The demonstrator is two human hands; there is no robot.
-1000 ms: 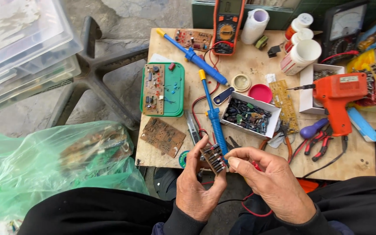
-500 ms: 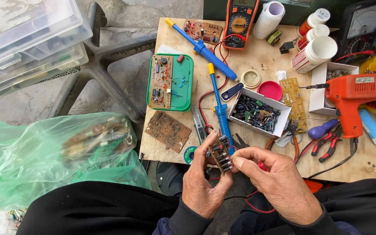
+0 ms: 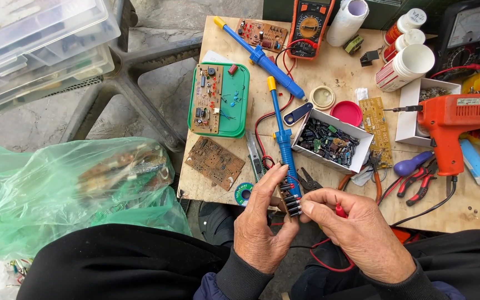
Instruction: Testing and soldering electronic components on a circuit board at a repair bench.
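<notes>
Head view, hands: left hand (image 3: 262,230) pinching small finned component (image 3: 291,203); right hand (image 3: 354,236) closed on red probe (image 3: 340,210), tip beside it.
Position: above near bench (image 3: 329,78) edge.
Advice: hold component steady, touch one pin only.
Behind: blue desoldering pump (image 3: 283,139), box of capacitors (image 3: 331,141), multimeter (image 3: 309,25).

Since a second ago the small dark finned electronic part (image 3: 291,203) has risen a little higher between the left hand (image 3: 263,229) and right hand (image 3: 356,236), whose fingers have drawn closer together around it above the wooden table's (image 3: 334,72) edge.
</notes>
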